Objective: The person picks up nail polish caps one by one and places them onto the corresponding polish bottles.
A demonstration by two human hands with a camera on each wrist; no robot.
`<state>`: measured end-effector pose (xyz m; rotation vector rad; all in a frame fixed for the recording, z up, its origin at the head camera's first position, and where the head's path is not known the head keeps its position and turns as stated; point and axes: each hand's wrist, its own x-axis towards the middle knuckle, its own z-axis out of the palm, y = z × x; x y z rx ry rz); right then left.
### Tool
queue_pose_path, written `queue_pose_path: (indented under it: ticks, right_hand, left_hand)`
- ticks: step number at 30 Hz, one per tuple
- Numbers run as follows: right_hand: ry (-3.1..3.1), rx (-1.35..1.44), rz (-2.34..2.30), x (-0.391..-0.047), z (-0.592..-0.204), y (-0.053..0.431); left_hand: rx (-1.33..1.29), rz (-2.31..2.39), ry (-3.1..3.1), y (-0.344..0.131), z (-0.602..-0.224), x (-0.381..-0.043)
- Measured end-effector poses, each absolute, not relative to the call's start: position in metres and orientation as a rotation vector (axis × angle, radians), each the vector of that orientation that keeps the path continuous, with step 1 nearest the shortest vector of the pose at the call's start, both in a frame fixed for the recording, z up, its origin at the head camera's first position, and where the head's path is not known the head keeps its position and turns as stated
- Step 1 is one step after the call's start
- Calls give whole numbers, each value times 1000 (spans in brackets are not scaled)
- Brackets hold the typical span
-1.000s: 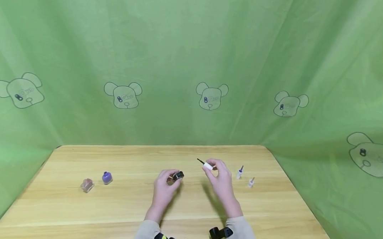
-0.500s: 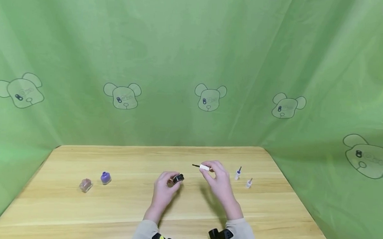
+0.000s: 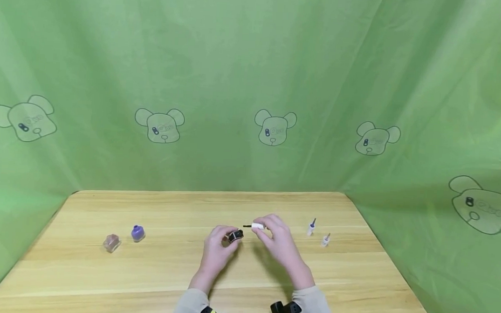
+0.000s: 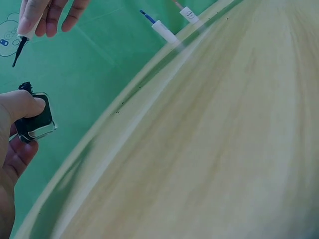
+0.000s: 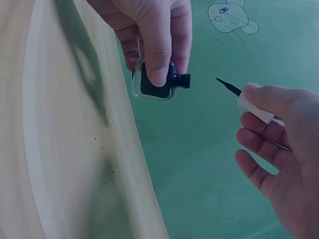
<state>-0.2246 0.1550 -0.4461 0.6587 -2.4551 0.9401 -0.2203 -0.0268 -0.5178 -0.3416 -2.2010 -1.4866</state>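
Observation:
My left hand (image 3: 218, 251) grips a small clear glass nail polish bottle (image 5: 155, 85) of black polish between thumb and fingers. The bottle is uncapped and tilted, its black neck (image 5: 182, 81) towards the right hand. With thumb and fingers, my right hand (image 3: 281, 242) pinches a white nail polish cap (image 5: 255, 108). From the cap a black brush (image 5: 229, 87) points at the bottle's neck, a short gap apart from it. Both hands are above the table.
On the wooden table (image 3: 153, 273), a purple bottle (image 3: 138, 234) and a pinkish bottle (image 3: 112, 243) stand at the left. Two white caps stand at the right, brushes up: one with a purple brush (image 3: 312, 227), one with a pinkish brush (image 3: 326, 240). Green curtain (image 3: 220, 71) surrounds the table.
My right hand has moved left and down with the white cap, bringing the brush closer to the bottle and nearly level. The left hand has barely moved.

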Motion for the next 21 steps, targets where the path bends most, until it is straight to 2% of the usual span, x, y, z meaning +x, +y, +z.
queue_pose_path:
  ticks: [21]
  right_hand:
    - [-2578, 642, 941, -223, -451, 153]
  left_hand:
    - [-377, -1423, -2151, -24, -521, -221]
